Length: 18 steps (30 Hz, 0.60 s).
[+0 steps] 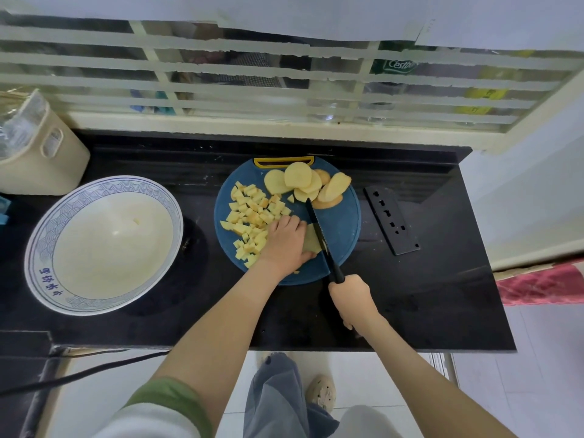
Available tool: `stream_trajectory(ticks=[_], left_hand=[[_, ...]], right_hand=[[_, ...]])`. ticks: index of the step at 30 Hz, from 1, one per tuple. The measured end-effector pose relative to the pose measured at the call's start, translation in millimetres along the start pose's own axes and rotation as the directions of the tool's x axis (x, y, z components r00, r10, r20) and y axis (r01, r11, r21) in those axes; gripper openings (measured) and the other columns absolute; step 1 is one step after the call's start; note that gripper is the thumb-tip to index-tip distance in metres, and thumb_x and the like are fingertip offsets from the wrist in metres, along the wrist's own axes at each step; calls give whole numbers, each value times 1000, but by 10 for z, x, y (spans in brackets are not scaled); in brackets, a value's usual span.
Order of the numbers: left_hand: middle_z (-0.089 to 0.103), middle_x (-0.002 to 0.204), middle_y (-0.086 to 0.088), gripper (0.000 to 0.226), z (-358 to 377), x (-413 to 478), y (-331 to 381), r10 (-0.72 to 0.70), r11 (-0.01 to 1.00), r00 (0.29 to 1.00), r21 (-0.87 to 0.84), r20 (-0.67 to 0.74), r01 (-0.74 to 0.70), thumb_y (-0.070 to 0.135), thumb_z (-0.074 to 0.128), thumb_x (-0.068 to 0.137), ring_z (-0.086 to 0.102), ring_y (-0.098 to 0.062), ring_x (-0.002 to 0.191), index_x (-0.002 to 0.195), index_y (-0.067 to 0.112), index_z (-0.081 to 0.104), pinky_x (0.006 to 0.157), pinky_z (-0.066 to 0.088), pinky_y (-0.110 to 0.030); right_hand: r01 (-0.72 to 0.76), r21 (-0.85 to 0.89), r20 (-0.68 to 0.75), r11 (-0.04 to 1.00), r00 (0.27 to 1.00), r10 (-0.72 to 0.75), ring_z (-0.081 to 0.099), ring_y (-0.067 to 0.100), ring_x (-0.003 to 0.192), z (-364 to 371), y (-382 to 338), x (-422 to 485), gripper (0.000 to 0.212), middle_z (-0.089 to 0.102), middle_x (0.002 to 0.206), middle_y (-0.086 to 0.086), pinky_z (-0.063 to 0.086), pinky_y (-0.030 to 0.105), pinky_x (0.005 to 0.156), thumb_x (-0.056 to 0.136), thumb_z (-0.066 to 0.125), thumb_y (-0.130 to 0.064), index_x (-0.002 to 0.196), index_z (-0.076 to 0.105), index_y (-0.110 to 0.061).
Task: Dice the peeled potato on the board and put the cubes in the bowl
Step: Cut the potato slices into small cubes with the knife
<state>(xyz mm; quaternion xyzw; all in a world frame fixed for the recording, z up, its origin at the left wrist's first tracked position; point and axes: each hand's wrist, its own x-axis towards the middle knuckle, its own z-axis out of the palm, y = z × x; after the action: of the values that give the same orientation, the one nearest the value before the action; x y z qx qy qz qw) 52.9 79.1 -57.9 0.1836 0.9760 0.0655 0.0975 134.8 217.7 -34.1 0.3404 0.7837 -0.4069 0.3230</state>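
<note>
A round blue cutting board [343, 229] lies on the black counter. Several potato slices [308, 181] are stacked at its far side, and a heap of potato cubes [249, 216] covers its left part. My left hand [286, 241] presses down on a potato slice [311, 240] near the board's middle, fingers curled over it. My right hand [352, 300] grips the handle of a black knife [319, 230], whose blade stands against the right side of that slice. A large white bowl with a blue pattern [104, 245] sits left of the board; a tiny scrap lies inside it.
A black knife sheath [392, 221] lies on the counter right of the board. A beige plastic basket [41, 153] stands at the back left. A barred window runs behind the counter. The counter's front edge is close to my legs, and a black cable hangs at lower left.
</note>
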Motion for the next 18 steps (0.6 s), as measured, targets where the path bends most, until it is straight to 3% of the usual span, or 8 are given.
stream_trajectory(ticks=[4,11,15,18], left_hand=[[41,132,-3,72,-2,-10,13,-21,1000,1000,-19,-1,21,55,56,86,32,-22,126,140,13,37,102,22,-34],[39,138,-2,73,12,-44,21,-58,997,998,-48,-15,57,54,57,86,29,-21,132,142,14,35,107,18,-34],[37,142,0,81,44,-106,-28,-111,986,994,-125,-8,109,56,64,80,26,-20,134,144,17,33,107,18,-35],[37,140,1,75,66,-154,-56,-163,980,986,-123,-44,156,56,64,79,28,-20,131,140,21,38,105,19,-36]], right_hand=[[11,40,-2,999,1000,-11,52,19,63,13,-10,-7,11,55,80,7,47,31,57,96,51,-20,88,53,-13],[85,159,-53,984,996,-78,44,17,58,90,27,-133,22,47,67,3,39,33,58,92,51,-17,70,48,-14],[69,151,-30,986,997,-65,49,18,65,109,89,-160,18,51,73,4,44,34,62,94,52,-18,76,52,-13],[50,120,-6,992,999,-50,53,18,69,127,110,-159,15,55,79,5,50,33,66,96,52,-20,82,54,-14]])
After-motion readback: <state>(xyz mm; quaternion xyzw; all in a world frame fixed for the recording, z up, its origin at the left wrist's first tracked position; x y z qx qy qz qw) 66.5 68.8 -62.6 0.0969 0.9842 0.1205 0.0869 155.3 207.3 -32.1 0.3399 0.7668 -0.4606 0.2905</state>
